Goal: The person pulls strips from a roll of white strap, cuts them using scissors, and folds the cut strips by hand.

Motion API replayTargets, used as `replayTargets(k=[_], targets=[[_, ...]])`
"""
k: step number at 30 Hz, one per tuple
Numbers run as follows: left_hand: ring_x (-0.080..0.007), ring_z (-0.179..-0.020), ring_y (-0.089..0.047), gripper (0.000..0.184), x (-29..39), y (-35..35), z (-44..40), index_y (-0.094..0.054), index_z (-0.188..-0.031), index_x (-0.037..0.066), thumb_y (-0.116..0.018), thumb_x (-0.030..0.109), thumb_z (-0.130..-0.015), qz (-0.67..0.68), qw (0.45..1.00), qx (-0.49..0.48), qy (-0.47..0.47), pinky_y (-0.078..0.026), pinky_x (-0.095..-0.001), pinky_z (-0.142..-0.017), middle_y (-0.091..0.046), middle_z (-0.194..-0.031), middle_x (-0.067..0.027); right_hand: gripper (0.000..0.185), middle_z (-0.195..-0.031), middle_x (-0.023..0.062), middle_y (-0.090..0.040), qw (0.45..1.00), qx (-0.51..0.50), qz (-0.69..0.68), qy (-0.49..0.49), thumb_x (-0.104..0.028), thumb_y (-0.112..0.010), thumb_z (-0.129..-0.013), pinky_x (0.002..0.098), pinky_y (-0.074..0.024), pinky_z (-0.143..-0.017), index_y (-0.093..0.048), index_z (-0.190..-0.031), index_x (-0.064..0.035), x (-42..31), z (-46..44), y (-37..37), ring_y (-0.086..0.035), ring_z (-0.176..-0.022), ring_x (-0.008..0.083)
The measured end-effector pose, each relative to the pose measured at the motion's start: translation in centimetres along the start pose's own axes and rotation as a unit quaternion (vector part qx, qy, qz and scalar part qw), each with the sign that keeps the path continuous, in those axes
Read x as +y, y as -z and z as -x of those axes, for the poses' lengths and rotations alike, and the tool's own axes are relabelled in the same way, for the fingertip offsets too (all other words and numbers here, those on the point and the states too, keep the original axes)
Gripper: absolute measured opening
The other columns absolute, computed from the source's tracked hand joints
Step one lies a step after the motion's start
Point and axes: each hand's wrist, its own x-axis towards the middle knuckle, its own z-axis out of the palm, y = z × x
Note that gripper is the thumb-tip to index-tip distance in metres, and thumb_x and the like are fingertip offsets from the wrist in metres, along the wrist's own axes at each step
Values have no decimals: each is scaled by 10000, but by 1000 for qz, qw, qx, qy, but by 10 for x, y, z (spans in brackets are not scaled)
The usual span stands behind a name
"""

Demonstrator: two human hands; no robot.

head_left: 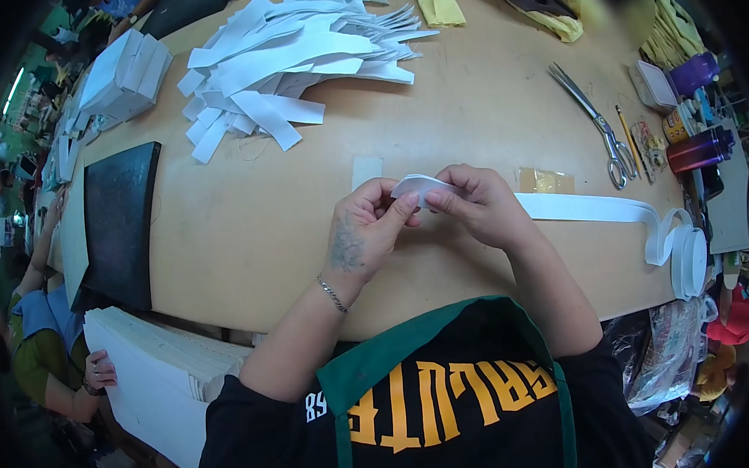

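Observation:
Near the middle of the table, my left hand [361, 226] and my right hand [485, 207] pinch a white strip [423, 185] between thumbs and fingers. Its held part is bent over, and its ends are hidden by the fingers. To the right, a white band [585, 206] emerges from behind my right wrist and runs to a loose roll [689, 260] at the table edge. Whether this band joins the held strip is hidden. Just beyond my left hand lies a small pale rectangular piece [367, 171].
A large heap of white strips [289, 60] lies at the far side. Scissors [597, 125], a pencil [632, 140] and a purple tumbler [700, 149] are at right. On the left are a black board [120, 222], white boxes [125, 73] and another person's hand [100, 371] on a sheet stack [153, 364].

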Motion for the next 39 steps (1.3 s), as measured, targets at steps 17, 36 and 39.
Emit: replayTargets(k=[17,36,39], targets=[[-67,-718,-599,153,11,-7,2,-621,-976,-19,-605,113,-900,-22,1000,3,19,-486,-192,-691,-637,-823,-37,244,-750,-27,-574,1000,15,26,2,-239,-653,-878,207,-399,-648,-637,-915,1,1,4,6,-470,-717,42],[-58,-594,-516,197,14,1,-9,-590,-909,11,-509,184,-955,-164,981,44,-89,-437,-201,-551,-559,-706,-7,181,-727,-22,-553,997,-52,45,26,-191,-666,-863,217,-406,-612,-603,-879,-22,-18,18,28,-485,-679,51],[-44,-587,-489,215,12,25,-19,-595,-928,12,-508,206,-960,-116,986,104,-55,-426,-187,-542,-566,-740,4,216,-756,-22,-559,993,-59,97,-20,-184,-716,-813,218,-419,-624,-603,-899,-21,-14,42,89,-497,-697,53]])
